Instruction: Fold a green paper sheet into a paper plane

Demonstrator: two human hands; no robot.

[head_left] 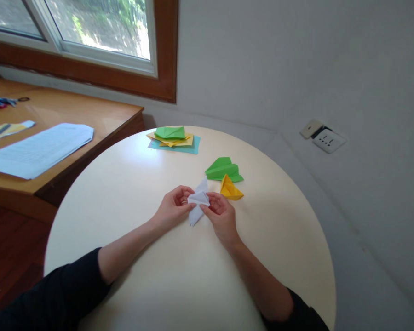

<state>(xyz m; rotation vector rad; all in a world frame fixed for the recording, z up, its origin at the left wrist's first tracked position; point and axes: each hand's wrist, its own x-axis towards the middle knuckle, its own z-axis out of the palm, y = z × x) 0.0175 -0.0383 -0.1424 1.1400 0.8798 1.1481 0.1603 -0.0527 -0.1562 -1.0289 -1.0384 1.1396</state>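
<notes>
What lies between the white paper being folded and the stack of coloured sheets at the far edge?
Head view: only bare table lies between the white paper and the stack of coloured sheets; the green plane sits off to the right.

Setting: a room in a home or small office, arranged as a study or craft corner. A round, cream-coloured surface stands in a corner formed by plain grey-white walls. A wooden desk adjoins it on the left and carries a stack of printed sheets and scissors. A window with a brown wooden frame sits above the desk and shows greenery in daylight. A wall socket plate is mounted low on the right wall. The floor is dark reddish wood. Coloured paper squares and folded paper planes lie on the round surface.
</notes>
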